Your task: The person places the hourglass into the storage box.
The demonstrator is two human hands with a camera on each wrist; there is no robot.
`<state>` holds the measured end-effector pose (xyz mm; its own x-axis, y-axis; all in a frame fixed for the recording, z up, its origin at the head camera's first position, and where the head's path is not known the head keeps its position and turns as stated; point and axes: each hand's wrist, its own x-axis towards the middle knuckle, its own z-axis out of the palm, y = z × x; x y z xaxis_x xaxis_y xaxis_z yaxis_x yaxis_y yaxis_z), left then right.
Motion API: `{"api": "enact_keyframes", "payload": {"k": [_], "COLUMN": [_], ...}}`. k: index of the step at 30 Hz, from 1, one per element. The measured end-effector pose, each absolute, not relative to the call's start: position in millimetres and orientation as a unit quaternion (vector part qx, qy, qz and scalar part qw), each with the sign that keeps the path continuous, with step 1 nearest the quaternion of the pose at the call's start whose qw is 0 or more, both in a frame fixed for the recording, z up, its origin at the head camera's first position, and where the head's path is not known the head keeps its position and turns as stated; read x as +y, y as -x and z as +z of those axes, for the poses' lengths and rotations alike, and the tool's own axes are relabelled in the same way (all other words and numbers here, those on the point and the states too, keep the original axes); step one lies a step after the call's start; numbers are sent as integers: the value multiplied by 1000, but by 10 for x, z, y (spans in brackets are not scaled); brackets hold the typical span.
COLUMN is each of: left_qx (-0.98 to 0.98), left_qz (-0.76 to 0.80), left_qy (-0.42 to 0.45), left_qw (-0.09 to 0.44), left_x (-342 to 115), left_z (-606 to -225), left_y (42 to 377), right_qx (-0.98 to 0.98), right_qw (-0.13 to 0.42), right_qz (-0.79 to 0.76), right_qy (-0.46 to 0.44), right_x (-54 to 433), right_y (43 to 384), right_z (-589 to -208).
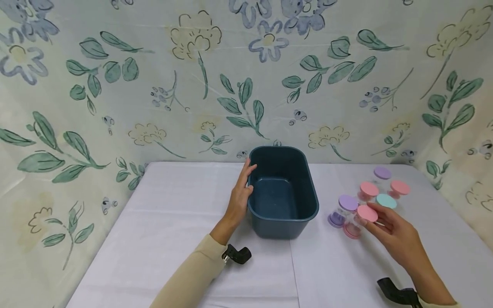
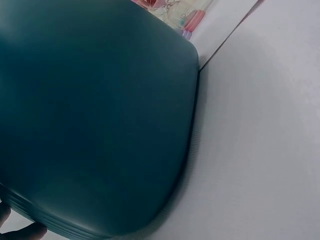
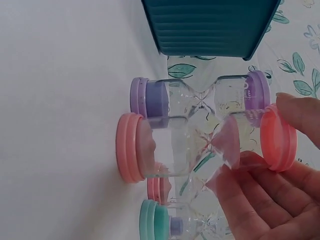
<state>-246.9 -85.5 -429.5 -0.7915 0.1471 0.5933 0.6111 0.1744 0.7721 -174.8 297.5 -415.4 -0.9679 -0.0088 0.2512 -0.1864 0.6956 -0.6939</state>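
Note:
A dark teal plastic bin [image 1: 283,229] stands upright on the table. My left hand [image 1: 239,194] lies along its left side, fingers extended and touching near the rim; in the left wrist view its fingertips [image 2: 27,232] show at the bin's edge. My right hand [image 1: 394,233] pinches the pink top cap of a pink hourglass [image 3: 131,147] between thumb and fingers. Pink sand sits in both bulbs of that hourglass. Right beside it stands a purple hourglass [image 3: 140,102], its sand at the base end. A turquoise-capped hourglass [image 1: 386,201] is close behind the right fingers.
Farther back on the right are two more pink-capped hourglasses, one nearer the bin [image 1: 368,189] and one at the right [image 1: 400,187], plus a purple-capped one [image 1: 382,173]. A white cloth [image 1: 185,222] covers the table. Flower-patterned fabric [image 1: 185,107] hangs behind and at the sides.

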Motion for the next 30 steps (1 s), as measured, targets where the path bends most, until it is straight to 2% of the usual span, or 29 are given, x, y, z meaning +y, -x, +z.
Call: {"api": "enact_keyframes", "payload": {"k": [9, 23, 30], "left_qx": [-744, -741, -744], "left_qz": [-591, -595, -592], "left_qy": [240, 240, 240], "left_qw": [197, 197, 197], "left_x": [-820, -789, -794], "left_z": [-4007, -4000, -3996], "left_y": [2243, 2282, 2279], "right_qx": [-903, -905, -907], "right_qw": [128, 109, 127], "right_qz": [405, 410, 398], "right_qy": [-67, -40, -44], "right_x": [2989, 3021, 3011], "right_y": [1785, 1810, 1812], "right_z": [-4174, -4185, -4176]}}
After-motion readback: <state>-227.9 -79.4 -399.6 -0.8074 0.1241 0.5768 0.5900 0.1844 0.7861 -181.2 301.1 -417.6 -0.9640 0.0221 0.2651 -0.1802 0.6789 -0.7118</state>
